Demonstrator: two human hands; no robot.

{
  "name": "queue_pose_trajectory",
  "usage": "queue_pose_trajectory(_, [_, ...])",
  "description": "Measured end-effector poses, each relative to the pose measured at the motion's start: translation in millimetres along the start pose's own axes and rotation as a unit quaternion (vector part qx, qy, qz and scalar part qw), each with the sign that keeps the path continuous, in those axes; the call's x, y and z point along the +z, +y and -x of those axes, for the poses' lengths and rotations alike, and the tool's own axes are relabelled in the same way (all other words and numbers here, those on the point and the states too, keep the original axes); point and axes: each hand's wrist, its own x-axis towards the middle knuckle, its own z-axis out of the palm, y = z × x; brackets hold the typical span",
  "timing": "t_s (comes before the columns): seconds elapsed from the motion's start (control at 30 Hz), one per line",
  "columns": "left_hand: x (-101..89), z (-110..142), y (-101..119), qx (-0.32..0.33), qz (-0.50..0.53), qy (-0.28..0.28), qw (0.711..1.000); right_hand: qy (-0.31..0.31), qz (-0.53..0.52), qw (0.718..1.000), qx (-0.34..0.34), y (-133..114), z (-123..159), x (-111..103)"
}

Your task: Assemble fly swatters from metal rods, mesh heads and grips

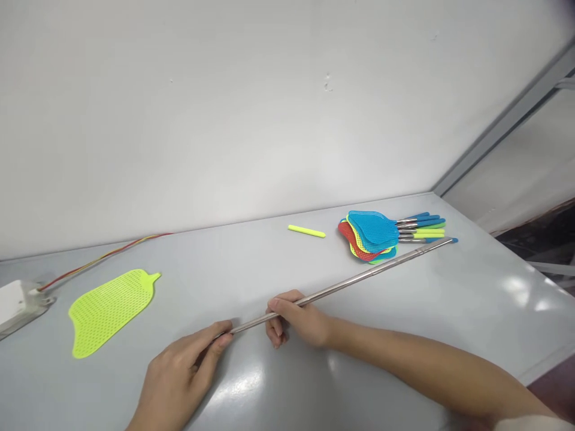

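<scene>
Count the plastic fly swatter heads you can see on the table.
At least 5: one loose lime head at left, and a stack at far right showing blue, yellow, red and green heads. More may be hidden within the stack.

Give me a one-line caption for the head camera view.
Left hand and right hand hold a steel rod over a grey table, near a lime swatter head.

Your right hand (pixel 296 320) grips a steel swatter rod (pixel 350 281); left hand (pixel 179 374) sits at its near end. Lime swatter head (pixel 112 311) lies left on the grey table (pixel 471 287), swatter stack (pixel 371 236) beyond.
</scene>
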Motion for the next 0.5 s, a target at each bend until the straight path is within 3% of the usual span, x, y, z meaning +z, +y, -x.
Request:
queue_pose_trajectory(0.2, [5.8, 1.3, -5.8, 0.047, -0.006, 0.044, 0.998, -0.003, -0.025, 1.0, 0.005, -2.7, -2.6, -1.8])
queue_pose_trajectory(0.5, [3.8, -6.6, -10.0, 0.091, -0.02, 0.046, 0.995, 0.003, -0.08, 0.997, 0.005, -4.2, -8.9, -4.4])
